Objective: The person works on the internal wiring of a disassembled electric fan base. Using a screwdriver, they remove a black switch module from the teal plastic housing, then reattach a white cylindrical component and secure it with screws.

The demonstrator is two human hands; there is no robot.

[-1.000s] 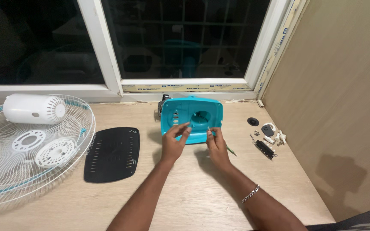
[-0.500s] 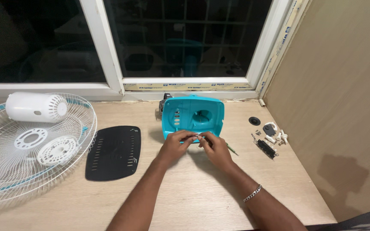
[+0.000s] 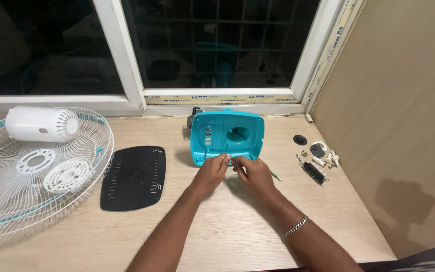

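Teal housing (image 3: 227,136) — hands (image 3: 232,171) pinched together

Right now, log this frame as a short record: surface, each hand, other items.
surface: wooden table below a window
left hand: fingertips at lower edge of teal housing
right hand: meets the left there, pinching something too small to tell
left side: wire fan guard, white motor cover, black vented plate
right side: small parts

The blue plastic fan shell (image 3: 226,136) sits in the middle of the picture, up near the window. It is a boxy shape with a round hole and small slots. It tips up on the bench, and my fingers touch its near edge.
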